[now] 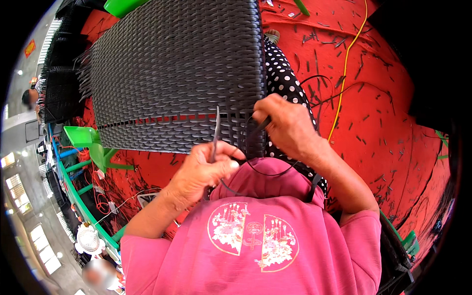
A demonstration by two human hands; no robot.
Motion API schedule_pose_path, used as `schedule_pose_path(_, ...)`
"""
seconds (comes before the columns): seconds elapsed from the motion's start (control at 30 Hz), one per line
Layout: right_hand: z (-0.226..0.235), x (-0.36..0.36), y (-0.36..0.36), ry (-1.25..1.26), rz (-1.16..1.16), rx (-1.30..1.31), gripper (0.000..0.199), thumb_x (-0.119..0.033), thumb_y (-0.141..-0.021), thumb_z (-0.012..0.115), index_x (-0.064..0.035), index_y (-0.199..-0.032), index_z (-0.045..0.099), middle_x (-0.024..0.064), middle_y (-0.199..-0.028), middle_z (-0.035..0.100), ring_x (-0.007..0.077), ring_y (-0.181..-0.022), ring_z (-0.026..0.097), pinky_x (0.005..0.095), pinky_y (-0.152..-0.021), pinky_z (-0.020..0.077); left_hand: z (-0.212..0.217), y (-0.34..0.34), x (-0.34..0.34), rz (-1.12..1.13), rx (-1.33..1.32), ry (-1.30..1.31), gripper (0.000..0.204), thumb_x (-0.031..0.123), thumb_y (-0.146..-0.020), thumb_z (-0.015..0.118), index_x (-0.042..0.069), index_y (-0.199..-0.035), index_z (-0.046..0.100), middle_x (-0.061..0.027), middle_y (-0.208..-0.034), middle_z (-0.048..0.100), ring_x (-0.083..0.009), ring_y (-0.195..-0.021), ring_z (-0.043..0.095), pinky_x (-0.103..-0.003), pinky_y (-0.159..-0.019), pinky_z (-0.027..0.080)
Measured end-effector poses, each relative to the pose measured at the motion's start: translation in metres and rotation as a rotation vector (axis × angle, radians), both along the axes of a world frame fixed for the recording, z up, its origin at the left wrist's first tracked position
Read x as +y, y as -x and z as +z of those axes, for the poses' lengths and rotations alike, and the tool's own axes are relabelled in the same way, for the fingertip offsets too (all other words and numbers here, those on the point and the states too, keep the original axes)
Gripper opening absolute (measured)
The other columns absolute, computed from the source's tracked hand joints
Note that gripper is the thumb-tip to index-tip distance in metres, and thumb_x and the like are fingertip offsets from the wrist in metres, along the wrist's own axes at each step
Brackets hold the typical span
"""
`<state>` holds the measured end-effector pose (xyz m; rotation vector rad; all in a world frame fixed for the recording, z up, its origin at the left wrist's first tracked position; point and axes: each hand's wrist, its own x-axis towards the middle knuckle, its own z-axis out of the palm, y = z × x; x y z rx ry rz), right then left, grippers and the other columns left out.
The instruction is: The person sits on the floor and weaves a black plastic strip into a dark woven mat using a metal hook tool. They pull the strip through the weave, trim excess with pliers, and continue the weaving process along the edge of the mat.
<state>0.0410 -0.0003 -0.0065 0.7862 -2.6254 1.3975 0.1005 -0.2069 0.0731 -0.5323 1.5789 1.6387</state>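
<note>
A panel woven from dark flat strips (172, 59) lies before me, with a narrow open row running across its near part. My left hand (201, 169) is closed at the panel's near edge around a thin, slightly curved grey piece (216, 125) with a pointed tip. I cannot tell whether it is a metal needle or a strip's end. At the panel's right corner, my right hand (290, 123) pinches a black flat weaving strip (258, 130). A thin loop of the strip (275, 174) hangs between my hands, over my lap.
Red floor covering (364, 162) is littered with dark strip scraps, and a yellow cable (340, 96) crosses it on the right. A green plastic chair (81, 136) stands left of the panel, near a green rail (81, 209). Other people are at the far left.
</note>
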Motion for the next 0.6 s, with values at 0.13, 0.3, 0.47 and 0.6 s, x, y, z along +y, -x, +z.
schedule_pose_path(0.13, -0.007, 0.022, 0.017, 0.206, -0.11, -0.548, 0.017, -0.01, -0.087, 0.057, -0.005, -0.103, 0.061, 0.0107, -0.078, 0.062, 0.0278, -0.068, 0.063, 0.039, -0.062, 0.0494, -0.006, 0.007, -0.028, 0.126, 0.21, 0.049, 0.017, 0.006, -0.086, 0.066, 0.001, -0.1, 0.058, -0.0008, -0.07, 0.059, -0.0048, -0.06, 0.058, -0.013, -0.043, 0.034)
schedule_pose_path(0.3, -0.007, 0.041, 0.021, 0.214, 0.005, -0.475, 0.033, -0.008, -0.083, 0.059, -0.0036, -0.115, 0.058, 0.0129, -0.103, 0.061, 0.0289, -0.099, 0.058, 0.0372, -0.084, 0.0456, -0.005, 0.007, -0.047, -0.046, 0.411, 0.303, 0.009, 0.007, -0.088, 0.065, 0.001, -0.087, 0.059, 0.0001, -0.067, 0.057, -0.0053, -0.051, 0.052, -0.02, -0.046, 0.043)
schedule_pose_path(0.47, 0.09, 0.045, 0.002, -0.055, 0.29, 0.015, 0.045, -0.027, -0.081, 0.065, -0.0028, -0.118, 0.058, 0.0125, -0.117, 0.059, 0.0304, -0.124, 0.045, 0.0487, -0.107, 0.0273, 0.022, 0.009, -0.036, -0.105, 0.328, 0.187, 0.01, 0.008, -0.087, 0.068, 0.001, -0.082, 0.063, 0.0034, -0.065, 0.057, -0.0019, -0.053, 0.05, -0.018, -0.047, 0.041)
schedule_pose_path(0.6, 0.092, 0.02, -0.023, -0.295, 0.334, 0.108, 0.036, -0.039, -0.087, 0.06, -0.0048, -0.1, 0.062, 0.0052, -0.096, 0.062, 0.0256, -0.108, 0.053, 0.0507, -0.108, 0.0216, 0.032, 0.014, -0.014, -0.26, 0.398, -0.11, 0.01, 0.006, -0.087, 0.068, -0.003, -0.09, 0.065, 0.0013, -0.069, 0.059, -0.0053, -0.059, 0.055, -0.02, -0.052, 0.045)
